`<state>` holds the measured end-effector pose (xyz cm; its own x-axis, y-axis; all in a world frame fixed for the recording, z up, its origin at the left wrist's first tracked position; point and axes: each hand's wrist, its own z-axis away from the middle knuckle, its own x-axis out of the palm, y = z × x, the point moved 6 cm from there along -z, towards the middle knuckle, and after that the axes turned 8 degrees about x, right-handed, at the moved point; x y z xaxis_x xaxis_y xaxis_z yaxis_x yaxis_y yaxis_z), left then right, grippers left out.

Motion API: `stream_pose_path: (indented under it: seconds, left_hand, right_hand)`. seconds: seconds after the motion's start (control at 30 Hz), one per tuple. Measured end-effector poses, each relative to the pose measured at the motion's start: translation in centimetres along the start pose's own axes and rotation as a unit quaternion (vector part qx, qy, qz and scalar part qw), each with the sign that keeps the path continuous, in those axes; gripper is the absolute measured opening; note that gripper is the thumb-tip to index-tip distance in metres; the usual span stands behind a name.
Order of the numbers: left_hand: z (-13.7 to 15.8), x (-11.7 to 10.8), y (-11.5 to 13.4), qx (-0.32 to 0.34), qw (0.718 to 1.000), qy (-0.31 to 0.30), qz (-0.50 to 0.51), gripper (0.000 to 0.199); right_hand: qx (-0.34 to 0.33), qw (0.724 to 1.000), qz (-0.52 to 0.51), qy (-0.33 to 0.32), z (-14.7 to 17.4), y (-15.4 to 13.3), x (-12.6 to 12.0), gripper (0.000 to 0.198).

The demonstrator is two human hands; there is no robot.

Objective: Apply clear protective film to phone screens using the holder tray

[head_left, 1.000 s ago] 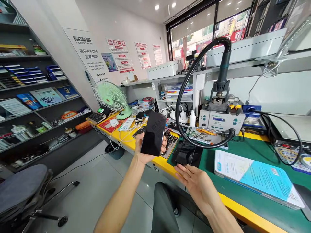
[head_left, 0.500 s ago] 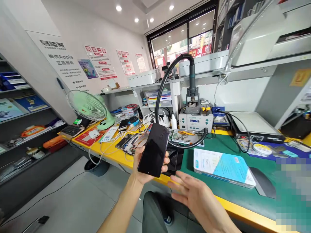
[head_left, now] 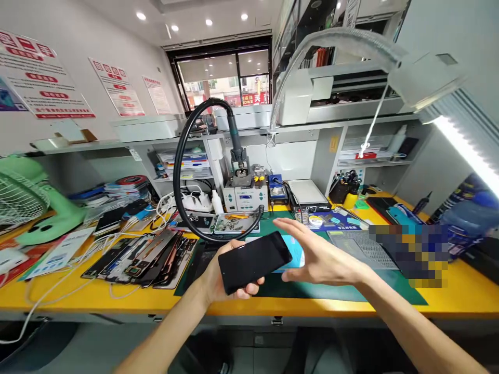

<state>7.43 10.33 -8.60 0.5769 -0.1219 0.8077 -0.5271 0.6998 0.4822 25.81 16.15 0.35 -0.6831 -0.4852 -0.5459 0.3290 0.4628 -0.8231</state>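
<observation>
While left fingers (head_left: 252, 289) clamp a black phone (head_left: 255, 262), right fingers (head_left: 293, 229) hover — wide apart — just beside it.

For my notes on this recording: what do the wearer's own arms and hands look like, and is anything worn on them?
The left hand and right hand are ungloved. The left forearm and right forearm show no sleeve, watch or bracelet. No ring shows, though some left fingers are partly hidden.

Phone (head_left: 255, 262) in left grip (head_left: 211, 279), fan (head_left: 64, 214) on bench (head_left: 304, 306) at left, lamp (head_left: 427, 80) at right
</observation>
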Motion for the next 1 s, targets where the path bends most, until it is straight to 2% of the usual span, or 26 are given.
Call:
stream_pose_path:
  seconds: [0.1, 0.2, 0.37, 0.5, 0.57, 0.67, 0.73, 0.83, 0.87, 0.93, 1.0]
  left_hand:
    - [-1.0, 0.3, 0.1, -0.021, 0.999, 0.017, -0.045, 0.062]
    - [-2.1, 0.1, -0.5, -0.045, 0.996, 0.019, -0.071, 0.059]
    - [-3.6, -1.4, -1.3, -0.08, 0.994, 0.009, -0.068, 0.07]
    - [-3.6, -1.7, -1.2, -0.087, 0.995, -0.015, -0.045, 0.074]
    - [-3.2, -1.7, -0.9, -0.073, 0.997, -0.018, -0.028, 0.077]
    - [-2.2, -2.1, -1.0, -0.005, 1.0, 0.007, -0.017, 0.077]
    - [-1.4, -2.7, -2.8, 0.001, 0.999, 0.022, -0.042, 0.074]
    - [0.1, -4.1, -8.6, -0.072, 0.987, 0.044, -0.136, 0.062]
    - [0.4, -4.7, -10.3, -0.067, 0.98, 0.063, -0.178, 0.052]
    - [1.2, -5.6, -12.6, -0.014, 0.965, 0.079, -0.248, 0.036]
    - [2.1, -5.7, -13.9, 0.028, 0.955, 0.05, -0.293, 0.037]
  right_hand:
    - [-0.064, 0.976, 0.196, -0.069, -0.1, -2.6, 0.7, 0.09]
    - [-0.08, 0.944, 0.302, -0.104, -0.4, -3.4, 1.8, 0.079]
    - [-0.075, 0.937, 0.33, -0.089, -0.4, -2.4, 3.0, 0.061]
    - [-0.088, 0.93, 0.348, -0.08, -0.1, -2.4, 3.7, 0.055]
    - [-0.093, 0.925, 0.358, -0.084, 0.0, -2.4, 3.5, 0.053]
    - [-0.078, 0.923, 0.369, -0.073, -0.6, -2.0, 2.0, 0.059]
    - [-0.043, 0.923, 0.38, -0.055, -1.4, -1.0, 0.3, 0.062]
    - [0.02, 0.919, 0.388, -0.073, -3.0, 0.9, -0.9, 0.063]
    - [0.033, 0.917, 0.387, -0.089, -3.4, 1.5, -0.8, 0.063]
    - [0.041, 0.916, 0.383, -0.117, -4.2, 2.3, 0.0, 0.063]
    - [0.038, 0.914, 0.381, -0.13, -4.8, 2.7, 0.9, 0.062]
